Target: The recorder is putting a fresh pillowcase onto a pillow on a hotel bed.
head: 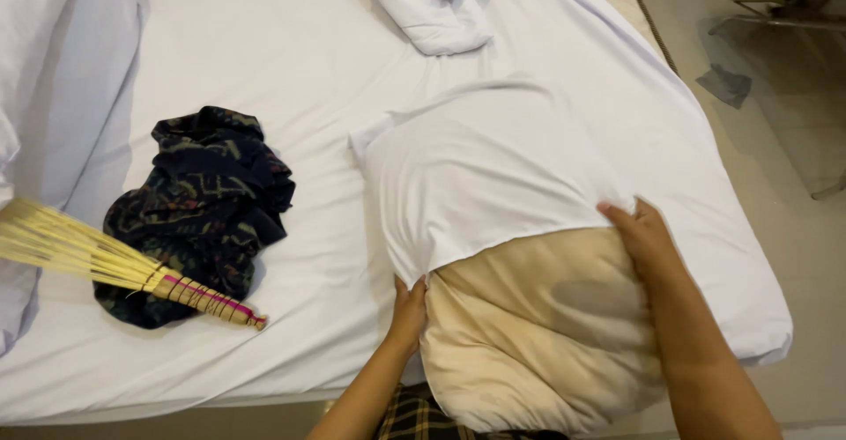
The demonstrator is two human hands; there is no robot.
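On the bed (291,44), head view: one cream pillow (538,343), lying at the near edge, its far half sheathed in a white pillowcase (493,176), its near half bare. Left hand (407,310): grip closed on the pillowcase's open hem at the pillow's left side, fingers pinching the cloth. Right hand (639,229): grip closed on the same hem at the pillow's right side, fingertips tucked under the white edge. One dark patterned garment (207,202), crumpled, on the sheet well left of the pillow. One straw hand broom (115,268), bristles pale yellow, handle bound with pink and tan bands, lying across the garment's near part. One white bundled cover (432,4), at the far side of the bed. One plaid cloth (414,418), at the lower frame edge between the forearms. Beige floor (793,211), right of the bed.
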